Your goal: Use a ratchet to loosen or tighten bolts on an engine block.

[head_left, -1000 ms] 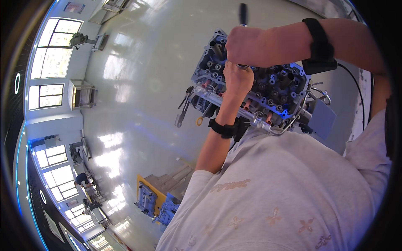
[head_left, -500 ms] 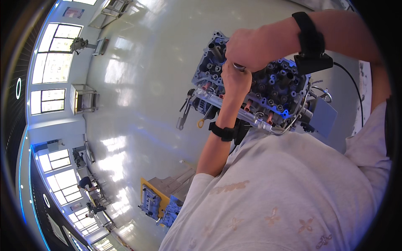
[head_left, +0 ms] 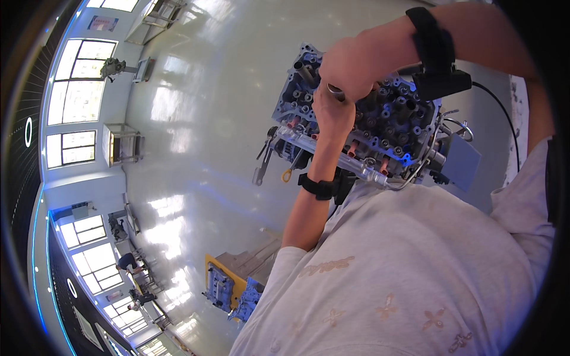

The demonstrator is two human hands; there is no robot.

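An engine (head_left: 398,113) with an exposed, dark upper side full of bolts, springs and round tubes is in front of me. Above its left half, my left hand (head_left: 333,115) is closed, and my right hand (head_left: 350,68) curls just over it, the two touching. Between them shows the round, shiny end of a metal tool (head_left: 335,89). The rest of it is hidden by my fingers, so its kind cannot be told. Along the near side of the engine runs a silver metal rail (head_left: 350,161) with reddish fittings, below my left wrist.
A yellow-edged stand (head_left: 209,279) with grey engine parts (head_left: 219,286) is at the lower left. Another engine on a stand (head_left: 113,69) and a workbench (head_left: 122,143) line the windowed wall. Farther off, a person (head_left: 127,261) bends over a table. A black cable (head_left: 504,113) hangs from my right wrist.
My right hand and forearm have shifted slightly up and left, showing more of the tool's round end. My left hand stays nearly in place. The view has tilted a little.
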